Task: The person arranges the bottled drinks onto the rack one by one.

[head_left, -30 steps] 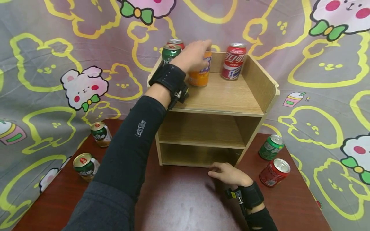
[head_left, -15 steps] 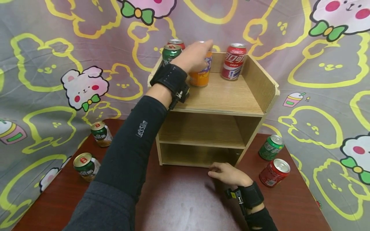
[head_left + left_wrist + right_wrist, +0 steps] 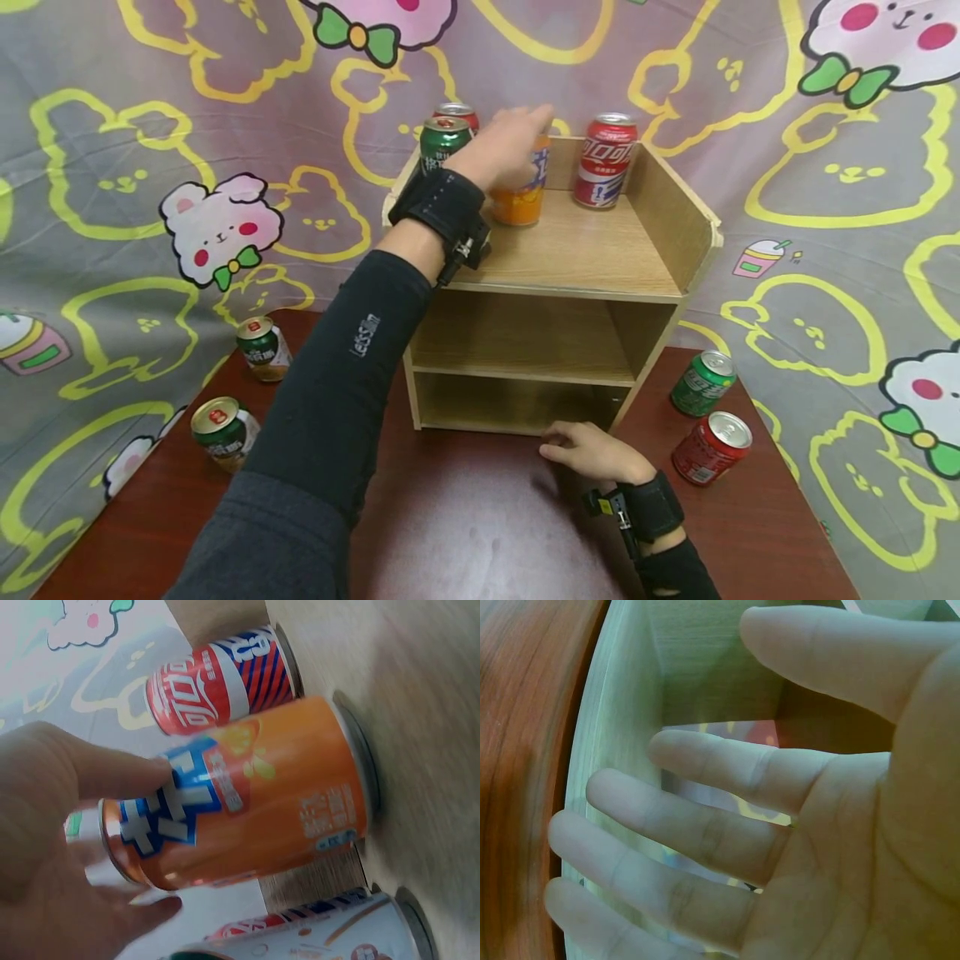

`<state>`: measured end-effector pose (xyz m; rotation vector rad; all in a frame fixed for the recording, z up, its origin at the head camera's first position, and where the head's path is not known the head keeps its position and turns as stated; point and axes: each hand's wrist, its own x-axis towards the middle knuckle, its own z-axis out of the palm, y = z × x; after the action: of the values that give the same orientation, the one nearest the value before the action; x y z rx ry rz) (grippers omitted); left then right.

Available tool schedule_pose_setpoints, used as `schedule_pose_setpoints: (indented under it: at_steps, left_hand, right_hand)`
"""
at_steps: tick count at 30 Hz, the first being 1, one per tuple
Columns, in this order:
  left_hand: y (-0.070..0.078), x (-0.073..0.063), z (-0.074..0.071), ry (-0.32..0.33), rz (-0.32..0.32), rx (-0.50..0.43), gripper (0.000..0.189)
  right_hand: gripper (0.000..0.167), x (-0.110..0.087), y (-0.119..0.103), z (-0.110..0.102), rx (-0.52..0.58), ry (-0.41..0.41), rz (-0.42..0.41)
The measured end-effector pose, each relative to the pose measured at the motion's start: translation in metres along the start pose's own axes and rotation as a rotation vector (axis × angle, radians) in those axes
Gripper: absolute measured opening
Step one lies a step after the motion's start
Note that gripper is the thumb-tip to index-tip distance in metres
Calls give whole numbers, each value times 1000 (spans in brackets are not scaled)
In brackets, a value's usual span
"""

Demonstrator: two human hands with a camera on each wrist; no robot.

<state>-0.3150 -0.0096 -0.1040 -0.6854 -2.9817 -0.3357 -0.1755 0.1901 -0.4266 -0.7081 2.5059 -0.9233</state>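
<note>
My left hand (image 3: 501, 152) is at the upper part of an orange soda can (image 3: 519, 207) on the wooden shelf unit's top board (image 3: 592, 258). In the left wrist view, the thumb lies over the blue lettering of this upright can, while a fingertip shows apart from its other side. Left of the hand are a green can (image 3: 441, 137) and, behind it, a red can (image 3: 461, 111). A red cola can (image 3: 606, 162) stands to the right. Low at the unit's front, my right hand (image 3: 596, 454) holds nothing, its fingers spread and nearly straight in the right wrist view.
Two green-and-brown cans, one nearer (image 3: 223, 433) and one farther (image 3: 262, 350), stand on the dark red table (image 3: 465, 525) at left. At right are a green can (image 3: 703, 383) and a red can (image 3: 712, 450). A patterned curtain (image 3: 315, 200) hangs behind.
My left hand stays at the orange can, with its fingers slightly more lifted than before. The right hand and the cans have not visibly moved.
</note>
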Motion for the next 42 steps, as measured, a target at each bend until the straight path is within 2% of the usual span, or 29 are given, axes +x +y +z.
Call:
schedule_pose_setpoints:
  at_steps: [6,10,23,31,37,42]
  left_hand:
    - [4,1,8,85,-109,-24,50]
    - [7,3,12,145,-127,-13,48]
    - [2,4,3,92,-99,-120,40]
    - [0,6,2,82,-78,-137,39]
    - [-6,5,1,80,-32,-210,36]
    - [-10,3,1,55,-28,-304,35]
  right_hand:
    - [41,0,0,1,17,-11,-2]
    - [44,0,0,2,26,-15,-1]
    - [43,0,0,-1,-5,-4,3]
    - [40,-1,0,0,7,-11,4]
    - [41,0,0,0,5,-8,7]
    - [41,0,0,1,16,-19,23]
